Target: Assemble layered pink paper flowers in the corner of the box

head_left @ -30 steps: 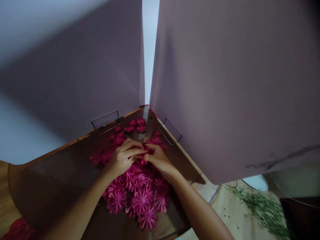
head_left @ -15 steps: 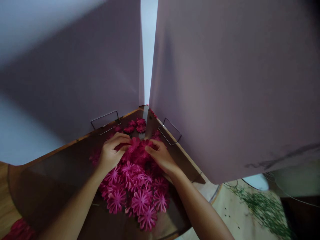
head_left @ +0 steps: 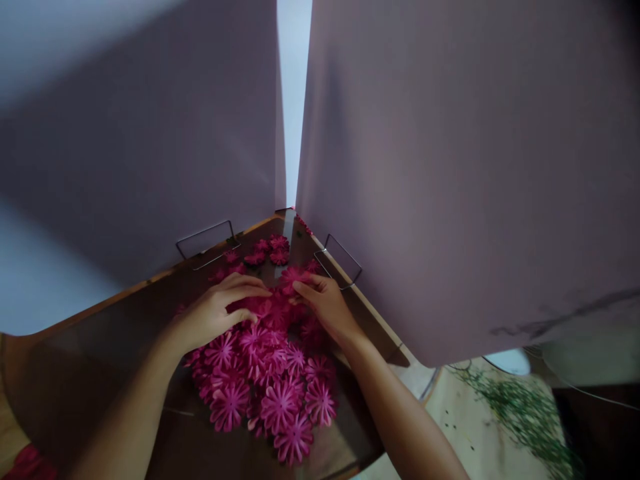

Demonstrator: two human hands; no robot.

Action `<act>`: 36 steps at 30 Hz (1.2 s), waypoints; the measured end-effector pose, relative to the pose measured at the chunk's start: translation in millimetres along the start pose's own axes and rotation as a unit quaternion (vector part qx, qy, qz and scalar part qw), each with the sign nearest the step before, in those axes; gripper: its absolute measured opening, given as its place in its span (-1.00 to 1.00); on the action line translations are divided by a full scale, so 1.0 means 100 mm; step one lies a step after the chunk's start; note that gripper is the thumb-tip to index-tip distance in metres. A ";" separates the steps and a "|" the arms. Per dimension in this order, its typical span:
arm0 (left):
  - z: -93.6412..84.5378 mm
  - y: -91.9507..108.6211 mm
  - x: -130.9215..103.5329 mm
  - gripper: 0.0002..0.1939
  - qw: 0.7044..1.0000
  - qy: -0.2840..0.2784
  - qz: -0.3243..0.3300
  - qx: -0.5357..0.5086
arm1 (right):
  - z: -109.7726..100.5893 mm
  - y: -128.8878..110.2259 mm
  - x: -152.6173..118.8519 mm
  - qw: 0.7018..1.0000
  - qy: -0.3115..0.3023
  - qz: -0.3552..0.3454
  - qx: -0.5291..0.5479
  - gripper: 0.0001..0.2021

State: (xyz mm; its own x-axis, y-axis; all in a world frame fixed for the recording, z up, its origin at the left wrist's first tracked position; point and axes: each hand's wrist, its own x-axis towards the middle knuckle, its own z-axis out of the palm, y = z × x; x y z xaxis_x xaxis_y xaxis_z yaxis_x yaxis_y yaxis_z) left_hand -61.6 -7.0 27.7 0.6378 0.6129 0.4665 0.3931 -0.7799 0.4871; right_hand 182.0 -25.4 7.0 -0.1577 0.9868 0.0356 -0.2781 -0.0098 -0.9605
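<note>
A heap of pink artificial flower pieces (head_left: 275,367) lies on the dark tabletop (head_left: 90,373), between my forearms. At the heap's far side, my right hand (head_left: 323,300) pinches one pink flower piece (head_left: 293,280) between thumb and fingers. My left hand (head_left: 225,307) hovers at the upper left of the heap, thumb and fingers apart, its fingertips close to the petals. Whether those fingertips touch a piece is hard to see. Several more loose flower pieces (head_left: 273,250) rest beyond my hands, toward the far corner.
Two tall pale panels (head_left: 200,133) meet in a V behind the table, with wire stands (head_left: 340,260) at their feet. Green thin stems (head_left: 520,413) lie on the floor to the right. Something dark pink (head_left: 33,463) is at the lower left.
My left hand has drawn left and down, its fingers opening away from the flower pieces. My right hand now holds a flower piece a little apart from the heap.
</note>
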 end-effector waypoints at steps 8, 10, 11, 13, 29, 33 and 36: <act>0.10 0.00 0.02 -0.89 0.999 -0.009 0.000 -0.039 | 0.01 0.02 0.00 1.000 0.017 0.004 -0.006 -0.78; 0.12 0.01 0.02 -0.82 0.998 -0.023 0.020 -0.046 | 0.01 0.03 0.00 1.000 0.023 0.000 -0.003 -0.77; 0.12 0.02 0.02 -0.77 0.998 -0.034 0.028 -0.044 | 0.01 0.04 0.01 1.000 0.024 -0.002 -0.002 -0.76; 0.11 0.04 0.01 -0.63 0.998 -0.053 0.031 -0.026 | 0.01 0.05 0.01 1.000 0.024 -0.009 0.000 -0.75; 0.36 0.14 0.13 -0.68 0.985 0.156 0.055 0.038 | 0.20 0.10 -0.07 0.995 -0.069 -0.029 -0.070 -0.73; 0.39 0.13 0.12 -0.66 0.986 0.157 0.046 0.034 | 0.17 0.10 -0.06 0.993 -0.059 -0.030 -0.094 -0.73; 0.39 0.11 0.11 -0.67 0.987 0.157 0.038 0.026 | 0.16 0.10 -0.06 0.994 -0.060 -0.024 -0.084 -0.72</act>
State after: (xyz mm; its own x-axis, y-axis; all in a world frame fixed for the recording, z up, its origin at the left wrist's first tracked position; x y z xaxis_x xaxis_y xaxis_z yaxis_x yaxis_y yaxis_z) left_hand -24.4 -13.9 9.4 0.4341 0.5552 0.7094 0.3915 -0.8255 0.4066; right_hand 165.1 -33.6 1.9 -0.2626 0.9591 0.1057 -0.1275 0.0741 -0.9891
